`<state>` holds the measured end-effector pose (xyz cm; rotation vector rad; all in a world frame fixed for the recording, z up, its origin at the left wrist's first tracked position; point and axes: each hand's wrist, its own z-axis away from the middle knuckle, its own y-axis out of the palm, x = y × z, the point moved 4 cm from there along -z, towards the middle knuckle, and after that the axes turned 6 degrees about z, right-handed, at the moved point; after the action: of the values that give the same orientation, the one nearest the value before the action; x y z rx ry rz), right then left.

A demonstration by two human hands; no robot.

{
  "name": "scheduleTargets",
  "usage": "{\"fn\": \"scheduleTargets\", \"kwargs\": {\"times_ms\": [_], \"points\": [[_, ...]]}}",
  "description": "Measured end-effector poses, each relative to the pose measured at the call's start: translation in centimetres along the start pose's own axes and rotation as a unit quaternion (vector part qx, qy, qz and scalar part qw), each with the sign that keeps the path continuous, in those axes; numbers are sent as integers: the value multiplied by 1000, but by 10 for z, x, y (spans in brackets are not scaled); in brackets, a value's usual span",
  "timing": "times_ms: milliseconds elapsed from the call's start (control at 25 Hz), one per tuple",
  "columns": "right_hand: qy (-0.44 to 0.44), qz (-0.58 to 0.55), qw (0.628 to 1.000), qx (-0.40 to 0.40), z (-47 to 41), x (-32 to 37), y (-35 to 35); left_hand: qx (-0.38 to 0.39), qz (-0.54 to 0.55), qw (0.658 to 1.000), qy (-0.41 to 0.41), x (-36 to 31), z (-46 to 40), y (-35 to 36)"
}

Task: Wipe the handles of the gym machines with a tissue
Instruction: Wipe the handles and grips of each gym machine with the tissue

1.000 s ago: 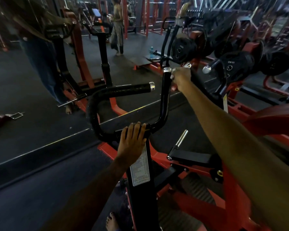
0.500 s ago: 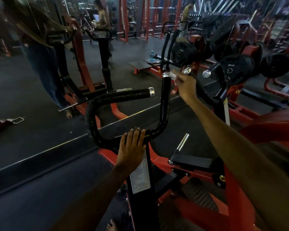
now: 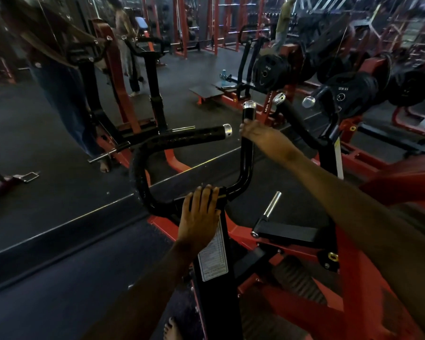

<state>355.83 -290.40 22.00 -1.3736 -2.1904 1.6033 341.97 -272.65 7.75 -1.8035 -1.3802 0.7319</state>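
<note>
Upright handle: black tubular handle with a chrome end cap (image 3: 247, 143), rising vertically from the centre of the machine, slightly right of scene centre.
Right hand: the right hand (image 3: 260, 137) is wrapped round this upright handle just below its capped tip, fingers curled about the tube. No tissue can be made out in the grip; the hand hides that part of the bar.
Horizontal handle: black textured curved handle with a chrome end cap (image 3: 182, 139), running left of the upright one, its cap close to the right hand's fingers but apart from them.
Left hand: the left hand (image 3: 199, 219) lies flat, fingers straight and together, on top of the black central post (image 3: 216, 290) where the two handles join; it holds nothing.
Label: white printed sticker (image 3: 212, 258) on the post, partly under the left hand.
Machine frame: red painted steel frame (image 3: 353, 278) to the near right, carrying a short chrome peg (image 3: 271, 204).
Weights: black round plates (image 3: 349, 94) on chrome-tipped bars at far right, one marked 15 KG.
Floor: dark rubber flooring (image 3: 47, 278).
Mirror: wall mirror (image 3: 47, 119) at left, reflecting the machine and a person in jeans.
Foot: a bare foot (image 3: 172, 330) at the near edge.
</note>
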Motion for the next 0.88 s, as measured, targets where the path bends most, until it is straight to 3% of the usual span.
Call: {"fn": "scheduleTargets", "kwargs": {"times_ms": [120,280,320,400,480,520,600,680,760,880], "points": [[14,-20,1000,12,6,24,-1,0,2,1000,2,0,0,0],[-159,-14,986,39,51,67,1,-3,2,1000,7,1,3,0],[-149,-26,988,37,46,56,0,-2,2,1000,7,1,4,0],[-5,-50,999,1,21,14,-2,3,2,1000,7,2,4,1],[113,-111,987,-10,2,-13,3,6,2,1000,3,2,3,1],[146,-139,979,3,4,-11,3,5,5,1000,1,1,2,1],[129,-126,983,20,32,15,9,3,8,1000,2,1,2,2],[148,-164,975,-3,72,47,10,3,-3,1000,2,3,1,1],[202,-240,948,-49,99,56,22,5,-4,1000,2,4,0,1],[423,-313,846,-86,68,21,26,10,-3,1000,0,1,2,1]]}}
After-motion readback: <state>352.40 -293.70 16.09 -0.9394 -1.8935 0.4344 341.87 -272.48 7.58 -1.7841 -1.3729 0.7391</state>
